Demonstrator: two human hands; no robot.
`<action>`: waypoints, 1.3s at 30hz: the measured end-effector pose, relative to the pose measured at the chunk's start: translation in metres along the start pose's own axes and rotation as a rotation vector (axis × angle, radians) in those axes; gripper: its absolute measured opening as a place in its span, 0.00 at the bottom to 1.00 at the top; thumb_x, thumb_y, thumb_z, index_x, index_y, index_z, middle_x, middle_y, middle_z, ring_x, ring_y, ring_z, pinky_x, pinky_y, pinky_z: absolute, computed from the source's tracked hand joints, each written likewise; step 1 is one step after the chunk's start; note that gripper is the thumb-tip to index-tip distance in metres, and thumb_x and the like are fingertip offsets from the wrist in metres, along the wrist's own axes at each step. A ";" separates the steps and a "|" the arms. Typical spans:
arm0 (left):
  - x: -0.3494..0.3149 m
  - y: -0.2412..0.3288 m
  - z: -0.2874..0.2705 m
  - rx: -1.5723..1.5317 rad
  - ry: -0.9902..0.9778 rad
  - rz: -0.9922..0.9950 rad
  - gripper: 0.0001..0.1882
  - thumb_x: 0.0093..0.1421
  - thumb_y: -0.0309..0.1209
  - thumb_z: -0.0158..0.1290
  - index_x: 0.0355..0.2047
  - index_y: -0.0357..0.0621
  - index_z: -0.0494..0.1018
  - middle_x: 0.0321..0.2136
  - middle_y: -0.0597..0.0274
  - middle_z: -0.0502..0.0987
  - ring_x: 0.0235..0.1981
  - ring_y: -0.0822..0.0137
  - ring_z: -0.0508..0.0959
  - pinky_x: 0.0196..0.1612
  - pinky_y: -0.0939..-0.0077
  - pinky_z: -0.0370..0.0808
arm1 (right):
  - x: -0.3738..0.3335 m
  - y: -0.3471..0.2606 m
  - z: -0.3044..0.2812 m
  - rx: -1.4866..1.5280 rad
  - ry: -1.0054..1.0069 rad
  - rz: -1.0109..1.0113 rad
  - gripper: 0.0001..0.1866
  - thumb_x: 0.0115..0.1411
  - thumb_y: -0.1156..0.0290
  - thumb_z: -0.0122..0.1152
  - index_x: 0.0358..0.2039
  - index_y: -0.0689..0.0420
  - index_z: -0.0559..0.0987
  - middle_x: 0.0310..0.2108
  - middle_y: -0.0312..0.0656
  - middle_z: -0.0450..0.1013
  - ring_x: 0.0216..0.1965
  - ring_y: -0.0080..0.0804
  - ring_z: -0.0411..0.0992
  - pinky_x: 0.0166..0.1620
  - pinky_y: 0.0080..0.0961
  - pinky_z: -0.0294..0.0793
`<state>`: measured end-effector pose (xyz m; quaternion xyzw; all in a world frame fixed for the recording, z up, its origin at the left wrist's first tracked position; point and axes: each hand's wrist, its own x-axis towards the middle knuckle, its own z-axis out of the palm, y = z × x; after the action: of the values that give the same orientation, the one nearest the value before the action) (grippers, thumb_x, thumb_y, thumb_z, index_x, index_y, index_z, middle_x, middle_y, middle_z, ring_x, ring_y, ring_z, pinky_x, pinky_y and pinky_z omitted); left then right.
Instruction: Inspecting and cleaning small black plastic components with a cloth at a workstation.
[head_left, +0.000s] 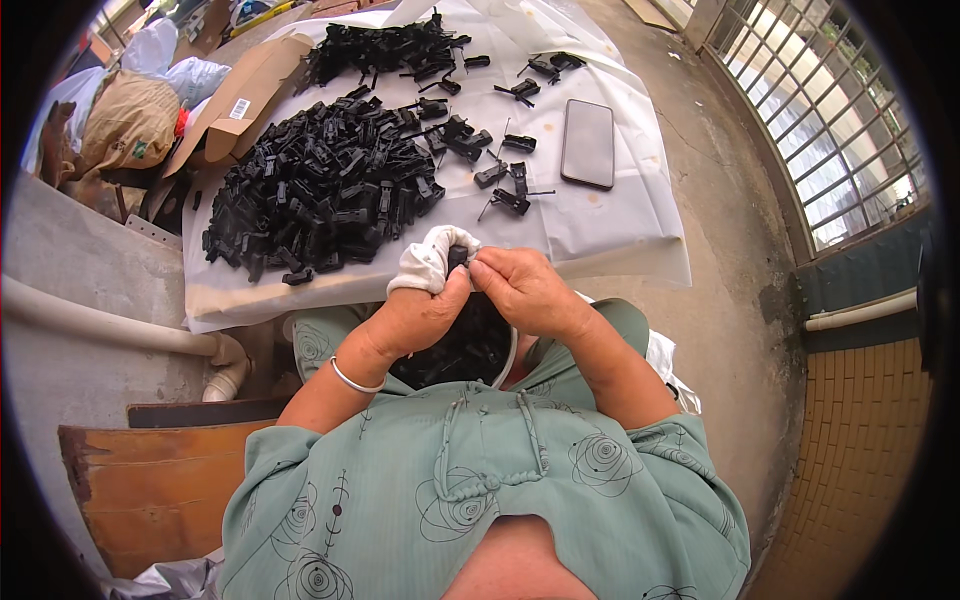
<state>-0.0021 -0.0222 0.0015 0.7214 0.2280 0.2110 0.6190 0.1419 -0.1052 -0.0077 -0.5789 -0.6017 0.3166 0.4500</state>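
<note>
A small black plastic part [458, 257] is held over the near edge of the table, in front of my lap. My left hand [425, 305], its fingers covered by a white cloth [424, 262], is closed around this part with the thumb along its near side. Fingertips of my right hand [522, 290] pinch at the part's right side; what exactly they grip is too small to make out. Below both hands, between my knees, a round container with a pale rim [513, 352] holds many black parts [460, 350].
On the white-covered table [620, 235] lie a large heap of black plastic parts [320, 190], a farther heap [385, 50] and scattered parts with thin rods [508, 202]. A phone [588, 145] lies at right. Cardboard [240, 100] and bags [130, 115] border the left.
</note>
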 end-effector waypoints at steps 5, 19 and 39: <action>0.004 -0.009 -0.003 0.276 0.016 0.152 0.11 0.54 0.21 0.41 0.39 0.35 0.64 0.31 0.51 0.70 0.32 0.63 0.72 0.37 0.73 0.71 | 0.003 0.008 0.014 0.087 0.077 0.031 0.10 0.59 0.71 0.48 0.24 0.64 0.69 0.19 0.48 0.66 0.21 0.35 0.61 0.28 0.28 0.64; 0.020 0.004 -0.036 1.017 0.294 0.576 0.27 0.46 0.22 0.55 0.50 0.41 0.68 0.46 0.47 0.70 0.42 0.50 0.72 0.45 0.65 0.70 | 0.026 0.061 -0.020 -0.912 0.329 0.041 0.16 0.51 0.68 0.59 0.39 0.58 0.68 0.25 0.44 0.71 0.27 0.41 0.72 0.28 0.36 0.71; 0.008 -0.016 -0.013 -0.473 -0.022 -0.102 0.13 0.59 0.23 0.47 0.45 0.35 0.65 0.30 0.63 0.72 0.24 0.77 0.73 0.25 0.84 0.71 | 0.001 -0.003 0.019 -0.209 0.474 -0.347 0.09 0.49 0.74 0.65 0.27 0.60 0.72 0.18 0.40 0.67 0.18 0.28 0.65 0.22 0.23 0.64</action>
<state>-0.0042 -0.0054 -0.0123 0.5460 0.2015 0.2189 0.7832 0.1236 -0.1016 -0.0120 -0.5685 -0.5993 0.0277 0.5630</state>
